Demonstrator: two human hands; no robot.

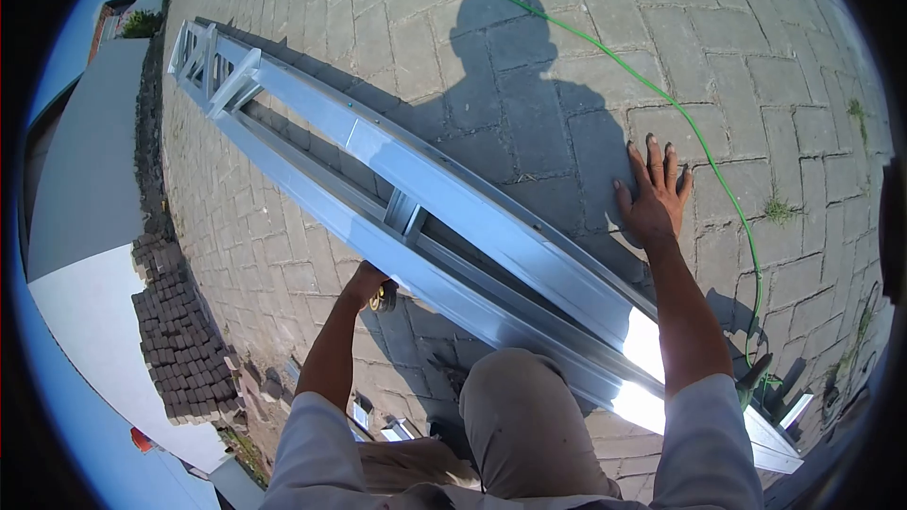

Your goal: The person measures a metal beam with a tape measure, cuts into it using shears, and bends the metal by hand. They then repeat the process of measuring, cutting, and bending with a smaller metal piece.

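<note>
A long truss frame of silvery metal channels [312, 116] runs diagonally across the paving, with short cross pieces between its two long members. My left hand [369, 281] is at the edge of the nearer channel, its fingers hidden beneath it. Right beside that hand is a small yellow-and-black object [383, 297], partly covered; I cannot tell whether the hand holds it. Beyond the farther channel, my right hand [655, 203] is spread open, palm down over the paving, with nothing in it. My bent knee [529, 416] is close to the frame.
A green cable [684, 110] curves over the paving stones [605, 0] to a dark tool [753, 382] by the frame's near end. Stacked pavers [179, 335] stand by a white wall [90, 321] at left. Metal offcuts [397, 431] lie near my legs.
</note>
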